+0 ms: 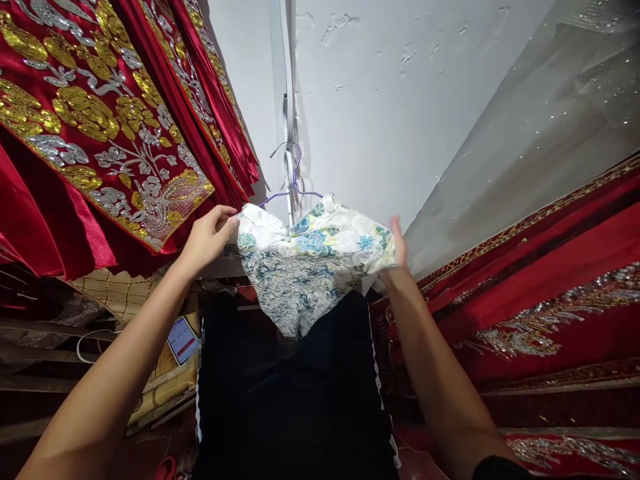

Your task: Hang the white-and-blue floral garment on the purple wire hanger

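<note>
A short white top with blue and yellow flowers [310, 243] hangs from a purple hanger [296, 190] in front of the wall. My left hand [213, 233] is at the top's left shoulder, thumb and fingers pinching the edge of the cloth. At the right sleeve is my right hand [399, 250], partly behind or inside the fabric; an upright finger shows past the sleeve edge, and the other fingers are hidden. The lower part of the top tapers to a point over my dark clothing.
Red garments with gold and silver embroidery [90, 113] hang at the left. More red embroidered cloth [550, 293] and a sheer sparkling fabric [525, 147] are on the right. A phone [183, 341] lies on a wooden surface at lower left. A white strap [289, 80] runs down the wall.
</note>
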